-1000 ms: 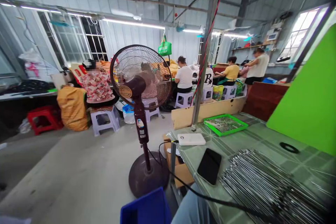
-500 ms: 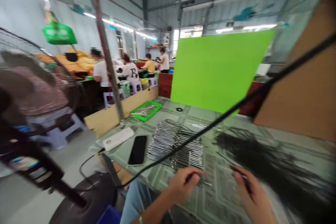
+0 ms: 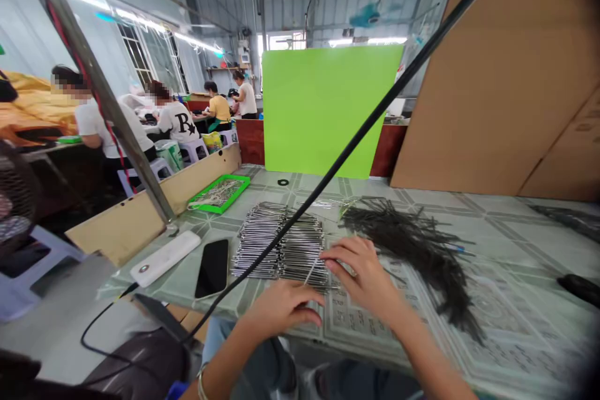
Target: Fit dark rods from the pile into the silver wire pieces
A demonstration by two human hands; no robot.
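Observation:
Two side-by-side rows of thin shiny metal rods [image 3: 262, 234] lie on the table in front of me. My right hand [image 3: 363, 269] is over the right row's near edge, its thumb and forefinger pinched at one end of a thin metal rod [image 3: 310, 271] that slants across the others. My left hand [image 3: 284, 307] hovers just in front of the rows, thumb and fingers apart, with nothing visible between them. Beyond my right hand, a loose heap of thin black strips [image 3: 412, 237] spreads across the table.
A black phone [image 3: 212, 267] and a white power bank [image 3: 165, 257] lie left. Behind them is a green tray [image 3: 222, 207] of small metal pieces. A black cable [image 3: 356, 137] crosses my view. A green board [image 3: 328, 112] and brown cardboard [image 3: 487, 87] stand behind. Several people sit beyond.
My view has swung right. My right hand has moved left to the rods, and its fingers are now at one rod. My left hand has opened beside it.

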